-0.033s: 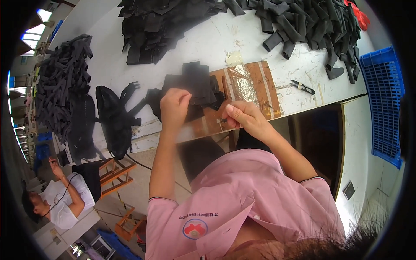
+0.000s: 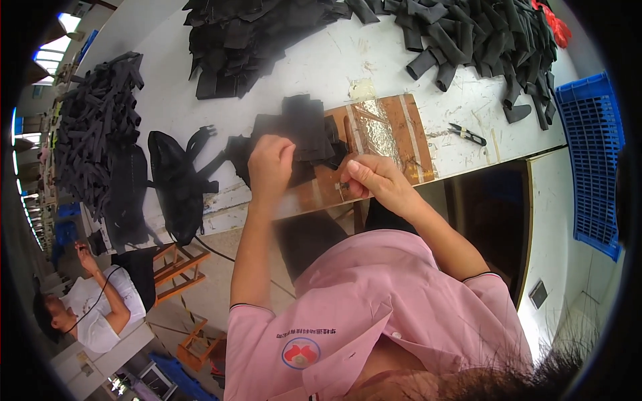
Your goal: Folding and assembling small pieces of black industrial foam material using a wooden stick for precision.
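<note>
My left hand (image 2: 271,164) is closed, thumb against the curled fingers, above a small stack of black fabric pieces (image 2: 304,127). To its right my right hand (image 2: 379,179) is also closed, its thumb pressed on the bent forefinger. Whatever either hand pinches is too small or hidden to make out. The hands are apart, over the front edge of a brown board (image 2: 414,144) crossed by strips of clear tape. Part of the fabric stack lies on that board. A black bag-like piece with straps (image 2: 175,184) rests left of my left hand.
Thread snips (image 2: 468,134) lie right of the board on the white table (image 2: 334,70). Heaps of black fabric pieces (image 2: 234,47), black tubes (image 2: 461,37) and black strips (image 2: 100,134) surround the work spot. A blue crate (image 2: 592,164) stands at right; another person (image 2: 107,307) sits at left.
</note>
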{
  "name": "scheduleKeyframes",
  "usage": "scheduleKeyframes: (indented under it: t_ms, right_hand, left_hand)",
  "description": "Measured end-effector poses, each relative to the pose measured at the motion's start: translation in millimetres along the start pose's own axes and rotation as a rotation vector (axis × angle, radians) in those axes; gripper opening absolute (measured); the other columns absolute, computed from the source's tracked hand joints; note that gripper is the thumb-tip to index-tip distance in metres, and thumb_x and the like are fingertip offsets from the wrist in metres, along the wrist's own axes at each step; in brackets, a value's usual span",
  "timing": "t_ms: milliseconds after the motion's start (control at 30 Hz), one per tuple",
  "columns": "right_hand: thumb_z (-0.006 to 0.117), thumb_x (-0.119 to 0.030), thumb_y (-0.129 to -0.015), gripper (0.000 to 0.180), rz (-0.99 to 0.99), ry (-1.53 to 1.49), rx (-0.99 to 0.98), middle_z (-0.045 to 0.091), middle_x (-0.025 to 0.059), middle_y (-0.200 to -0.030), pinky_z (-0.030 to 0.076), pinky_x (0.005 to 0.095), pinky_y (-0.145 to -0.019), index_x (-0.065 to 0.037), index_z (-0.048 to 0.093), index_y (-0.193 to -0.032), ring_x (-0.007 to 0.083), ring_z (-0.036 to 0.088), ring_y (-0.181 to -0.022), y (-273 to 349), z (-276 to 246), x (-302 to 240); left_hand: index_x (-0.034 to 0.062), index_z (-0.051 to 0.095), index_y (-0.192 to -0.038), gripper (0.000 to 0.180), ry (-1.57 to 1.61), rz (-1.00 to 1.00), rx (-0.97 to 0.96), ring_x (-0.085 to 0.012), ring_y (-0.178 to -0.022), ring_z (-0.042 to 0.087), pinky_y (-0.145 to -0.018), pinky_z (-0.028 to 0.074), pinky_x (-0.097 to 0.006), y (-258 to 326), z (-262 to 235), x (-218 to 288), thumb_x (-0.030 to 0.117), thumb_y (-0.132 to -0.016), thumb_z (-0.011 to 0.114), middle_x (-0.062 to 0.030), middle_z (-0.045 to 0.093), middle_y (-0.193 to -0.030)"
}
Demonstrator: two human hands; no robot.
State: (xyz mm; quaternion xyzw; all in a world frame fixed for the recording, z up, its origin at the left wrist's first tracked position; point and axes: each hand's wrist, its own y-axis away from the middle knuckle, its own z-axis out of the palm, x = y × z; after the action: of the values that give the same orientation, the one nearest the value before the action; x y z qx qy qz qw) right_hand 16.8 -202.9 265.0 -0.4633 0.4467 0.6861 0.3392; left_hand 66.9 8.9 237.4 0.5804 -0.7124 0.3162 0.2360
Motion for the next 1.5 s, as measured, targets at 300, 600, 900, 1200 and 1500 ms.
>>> scheduleKeyframes:
  t_ms: [300,600,900,1200,1500]
  right_hand:
    - [0.045,-0.035,-0.088,0.04,0.002,-0.004,0.044,0.051,0.0014,-0.058,0.039,0.0201,-0.048,0.001,0.056,-0.075,0.0067,0.047,-0.053,2,2,8]
    - [0.053,-0.025,-0.085,0.027,-0.106,0.179,0.135,0.053,0.0069,-0.061,0.041,0.0266,-0.049,0.0,0.056,-0.076,0.0138,0.051,-0.053,3,17,2]
    - [0.069,-0.009,-0.052,0.04,-0.969,0.899,0.484,0.051,0.007,-0.082,0.043,0.0327,-0.061,-0.003,0.056,-0.089,0.0247,0.051,-0.072,-12,38,-12]
    - [0.063,-0.001,-0.048,0.027,-0.87,0.845,0.508,0.052,0.0064,-0.069,0.044,0.031,-0.051,-0.003,0.057,-0.075,0.0235,0.051,-0.062,0,33,-2]
    - [0.061,-0.006,-0.048,0.027,-1.016,0.992,0.483,0.049,0.0056,-0.067,0.043,0.0305,-0.05,-0.002,0.056,-0.073,0.0217,0.051,-0.063,2,29,-1]
  left_hand:
    - [0.0025,0.057,-0.082,0.013,-0.528,0.335,-0.088,-0.0261,-0.073,0.056,-0.068,0.045,-0.033,0,10,0,0.004,-0.069,0.06,-0.0099,0.056,-0.077]
    - [0.0,0.058,-0.085,0.008,0.481,-0.253,0.208,-0.0201,-0.063,0.057,-0.058,0.047,-0.03,9,-1,18,0.005,-0.082,0.053,-0.0068,0.061,-0.079]
    - [0.0062,0.057,-0.094,0.013,1.61,-0.723,-0.042,-0.0166,-0.079,0.054,-0.071,0.043,-0.034,50,-17,84,0.012,-0.083,0.053,-0.0056,0.059,-0.088]
    - [0.001,0.053,-0.098,0.02,1.368,-0.602,0.19,-0.0155,-0.079,0.054,-0.07,0.043,-0.029,71,-2,98,0.015,-0.085,0.046,-0.0086,0.058,-0.09]
    - [0.0021,0.055,-0.086,0.011,1.151,-0.648,0.141,-0.0101,-0.062,0.053,-0.055,0.043,-0.022,66,-4,98,0.011,-0.083,0.05,-0.0047,0.058,-0.073]
